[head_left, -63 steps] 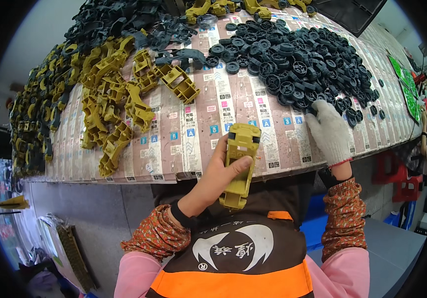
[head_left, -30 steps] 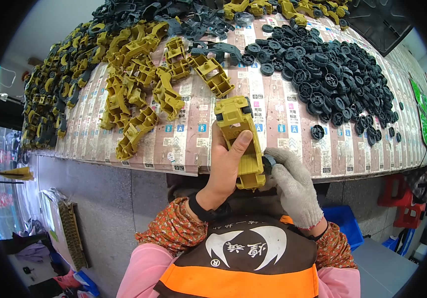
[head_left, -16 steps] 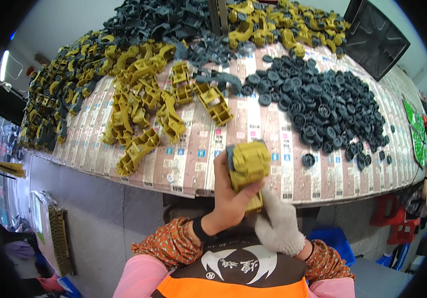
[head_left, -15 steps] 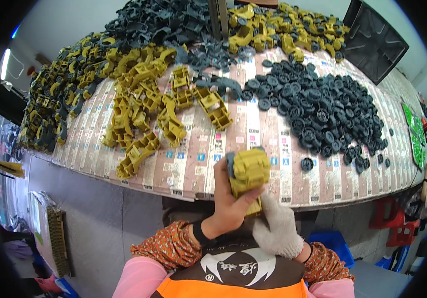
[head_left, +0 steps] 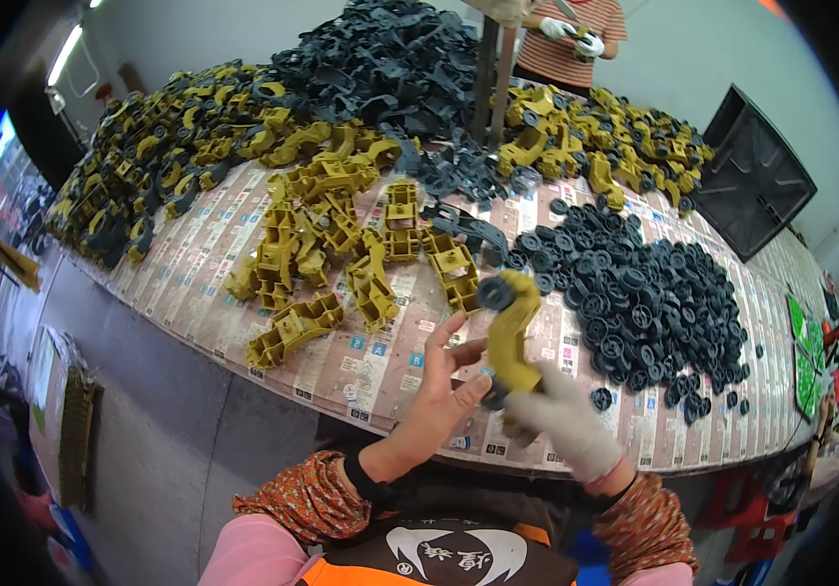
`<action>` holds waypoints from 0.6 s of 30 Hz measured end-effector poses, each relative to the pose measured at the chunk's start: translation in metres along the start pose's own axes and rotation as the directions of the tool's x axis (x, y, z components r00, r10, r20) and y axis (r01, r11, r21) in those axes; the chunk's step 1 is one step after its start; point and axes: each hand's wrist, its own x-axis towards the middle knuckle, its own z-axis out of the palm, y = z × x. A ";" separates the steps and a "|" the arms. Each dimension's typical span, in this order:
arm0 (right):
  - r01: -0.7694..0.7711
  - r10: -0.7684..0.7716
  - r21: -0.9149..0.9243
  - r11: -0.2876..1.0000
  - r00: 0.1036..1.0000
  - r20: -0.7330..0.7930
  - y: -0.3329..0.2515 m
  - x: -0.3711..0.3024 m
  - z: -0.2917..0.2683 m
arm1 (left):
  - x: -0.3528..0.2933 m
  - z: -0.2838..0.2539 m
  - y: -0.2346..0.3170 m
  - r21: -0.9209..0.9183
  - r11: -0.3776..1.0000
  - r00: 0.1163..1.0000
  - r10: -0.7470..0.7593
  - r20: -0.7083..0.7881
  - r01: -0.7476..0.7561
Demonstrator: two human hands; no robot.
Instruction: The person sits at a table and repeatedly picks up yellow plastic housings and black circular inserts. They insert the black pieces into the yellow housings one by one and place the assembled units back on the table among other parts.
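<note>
Lettering (head_left: 453, 559) in white is carried on the dark apron (head_left: 548, 565), and small labels (head_left: 378, 350) are printed across the desk (head_left: 214, 322). Over the desk's near side, a yellow toy car (head_left: 511, 342) with dark wheels (head_left: 495, 293) is gripped at its lower end by the gloved right hand (head_left: 566, 420), while the bare left hand (head_left: 439, 386) is held beside it, fingers spread.
</note>
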 end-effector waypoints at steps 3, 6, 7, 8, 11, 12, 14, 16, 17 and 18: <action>0.031 -0.025 0.169 0.985 0.999 -0.037 -0.023 0.041 -0.044 | 0.004 -0.032 0.006 0.069 0.997 0.991 0.055 -0.126 -0.047; 0.228 -0.207 0.119 0.966 0.963 -0.170 -0.070 0.088 -0.097 | 0.006 -0.062 0.013 0.146 0.983 0.964 0.140 -0.225 -0.108; 0.271 -0.252 0.107 0.957 0.954 -0.163 -0.086 0.112 -0.124 | 0.007 -0.072 0.018 0.163 0.979 0.953 0.160 -0.258 -0.120; 0.331 -0.320 0.078 0.940 0.939 -0.128 -0.104 0.131 -0.159 | 0.010 -0.080 0.021 0.199 0.972 0.948 0.176 -0.265 -0.125; 0.609 -0.590 -0.069 0.790 0.725 -0.357 -0.157 0.157 -0.213 | 0.019 -0.104 0.035 0.329 0.933 0.926 0.244 -0.287 -0.144; 0.688 -0.654 0.006 0.726 0.693 -0.303 -0.164 0.161 -0.233 | 0.023 -0.112 0.040 0.422 0.898 0.920 0.263 -0.290 -0.124; 0.689 -0.612 -0.032 0.724 0.620 -0.491 -0.175 0.148 -0.154 | 0.015 -0.133 0.049 0.599 0.800 0.890 0.301 -0.342 -0.041; 0.630 -0.635 -0.160 0.760 0.668 -0.388 -0.159 0.133 -0.141 | 0.025 -0.138 0.053 0.752 0.659 0.916 0.318 -0.244 -0.029; 0.566 -0.618 -0.250 0.786 0.706 -0.346 -0.149 0.121 -0.117 | 0.030 -0.138 0.052 0.824 0.564 0.929 0.327 -0.172 -0.046; 0.498 -0.596 -0.343 0.796 0.743 -0.304 -0.138 0.109 -0.097 | 0.035 -0.135 0.050 0.883 0.463 0.939 0.328 -0.099 -0.068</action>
